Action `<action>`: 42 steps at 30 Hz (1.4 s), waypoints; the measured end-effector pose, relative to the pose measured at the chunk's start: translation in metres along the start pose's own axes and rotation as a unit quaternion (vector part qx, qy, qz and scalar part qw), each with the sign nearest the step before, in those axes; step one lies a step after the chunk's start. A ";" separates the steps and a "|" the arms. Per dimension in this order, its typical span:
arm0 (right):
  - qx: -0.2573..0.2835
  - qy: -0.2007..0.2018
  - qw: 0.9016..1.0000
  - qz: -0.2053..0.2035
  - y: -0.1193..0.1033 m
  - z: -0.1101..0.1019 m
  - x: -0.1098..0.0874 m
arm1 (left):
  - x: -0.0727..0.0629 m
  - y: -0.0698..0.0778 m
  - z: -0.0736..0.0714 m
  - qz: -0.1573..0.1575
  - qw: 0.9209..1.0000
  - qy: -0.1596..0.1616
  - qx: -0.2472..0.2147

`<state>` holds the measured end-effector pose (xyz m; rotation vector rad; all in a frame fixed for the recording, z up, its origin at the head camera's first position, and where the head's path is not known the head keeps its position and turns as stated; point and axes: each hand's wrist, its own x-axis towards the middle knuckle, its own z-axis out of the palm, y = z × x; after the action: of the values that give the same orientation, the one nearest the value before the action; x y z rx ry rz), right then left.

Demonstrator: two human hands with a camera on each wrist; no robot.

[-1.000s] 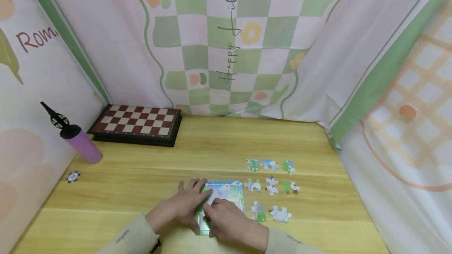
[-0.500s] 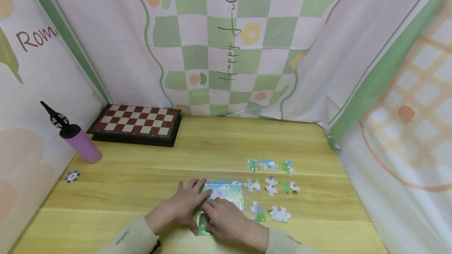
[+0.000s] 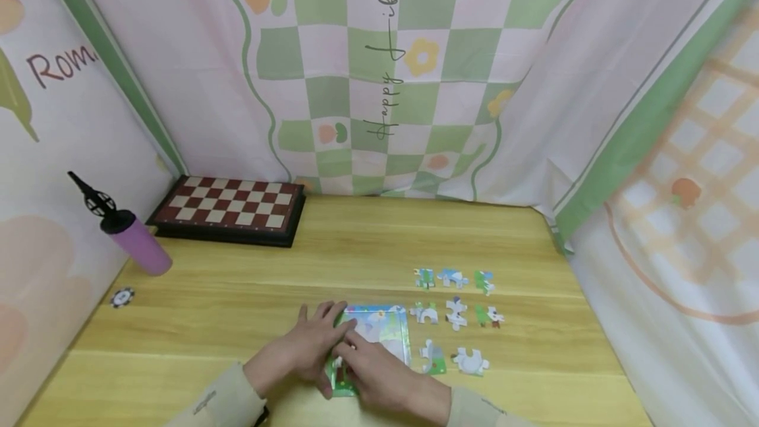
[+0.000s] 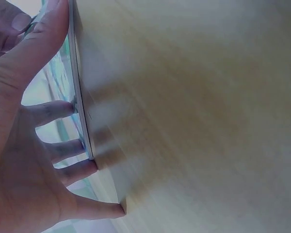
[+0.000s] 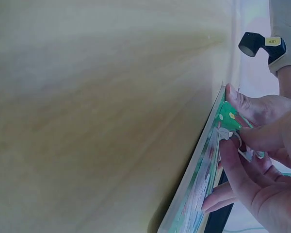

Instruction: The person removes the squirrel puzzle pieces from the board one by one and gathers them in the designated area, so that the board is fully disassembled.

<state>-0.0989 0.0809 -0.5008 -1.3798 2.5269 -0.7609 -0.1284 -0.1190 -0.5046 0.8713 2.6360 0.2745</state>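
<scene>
A shallow puzzle tray [image 3: 406,341] with a colourful printed border lies flat on the table in front of me. My left hand [image 3: 308,348] rests along its left edge, fingers spread and mostly straight. In the left wrist view, several fingertips touch the tray's side [image 4: 80,92]. My right hand [image 3: 382,374] reaches over the tray's left part, close beside the left thumb. Its thumb and finger pinch a small puzzle piece [image 5: 226,133], pale on the part that shows, just over the tray. The fingers hide much of this piece. At the tray's near left corner a green picture area [image 5: 228,114] shows.
Right of the tray, several loose jigsaw pieces [image 3: 471,360] lie spaced in rows. A checkered game board [image 3: 231,203] sits at the back left. Near the left wall are a purple hand pump [image 3: 142,248] and a poker chip [image 3: 122,297]. Printed curtains [image 3: 379,84] enclose the table.
My right hand has shifted slightly left, toward the left hand. More of the tray's green near left corner shows now. The left hand stays in place.
</scene>
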 end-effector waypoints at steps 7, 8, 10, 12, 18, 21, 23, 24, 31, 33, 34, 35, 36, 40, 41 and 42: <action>-0.008 -0.015 1.000 -0.009 -0.003 0.000 0.000 | -0.001 0.001 0.000 0.002 1.000 0.004 0.006; -0.011 -0.020 1.000 -0.012 -0.003 0.000 0.000 | -0.002 0.002 0.000 0.002 1.000 0.005 0.006; -0.019 -0.029 0.999 -0.020 -0.003 0.001 -0.001 | -0.002 0.002 0.000 0.002 1.000 0.008 0.005; -0.030 -0.035 0.998 -0.031 -0.003 0.001 -0.001 | -0.003 0.003 0.000 0.002 1.000 0.011 0.005; -0.052 -0.037 0.997 -0.043 -0.003 0.002 -0.002 | -0.003 0.003 0.001 -0.002 1.000 0.014 0.012; -0.066 -0.030 0.996 -0.043 -0.003 0.001 -0.002 | -0.003 0.003 0.001 -0.002 1.000 0.013 0.013; -0.071 -0.023 0.996 -0.043 -0.002 0.001 -0.002 | -0.002 0.003 0.001 -0.002 1.000 0.011 0.012; -0.071 -0.018 0.996 -0.043 -0.002 0.000 -0.003 | -0.002 0.003 0.001 -0.001 1.000 0.011 0.012; -0.077 -0.002 0.997 -0.017 0.004 -0.011 -0.009 | -0.001 0.002 0.002 -0.001 1.000 0.007 0.020; -0.070 0.002 0.998 -0.006 0.006 -0.017 -0.012 | -0.001 0.002 0.002 -0.004 1.000 0.005 0.020; -0.064 0.006 0.998 -0.001 0.008 -0.020 -0.014 | -0.001 0.002 0.002 -0.005 1.000 0.004 0.021; -0.061 0.012 0.998 0.003 0.010 -0.023 -0.016 | -0.001 0.002 0.001 -0.006 1.000 0.003 0.022; -0.057 0.018 0.998 0.006 0.013 -0.026 -0.019 | -0.001 0.002 0.001 -0.007 1.000 0.003 0.022; -0.057 0.059 0.996 0.016 0.028 -0.037 -0.033 | -0.001 0.003 -0.001 -0.009 1.000 0.000 0.026; -0.060 0.071 0.995 0.020 0.032 -0.040 -0.038 | -0.001 0.004 -0.001 -0.009 1.000 -0.001 0.026; -0.061 0.085 0.994 0.023 0.036 -0.043 -0.044 | -0.001 0.004 -0.001 -0.009 1.000 -0.001 0.026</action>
<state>-0.1173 0.1479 -0.4869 -1.3397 2.7674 -0.7575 -0.1260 -0.1166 -0.5022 0.8625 2.6580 0.2004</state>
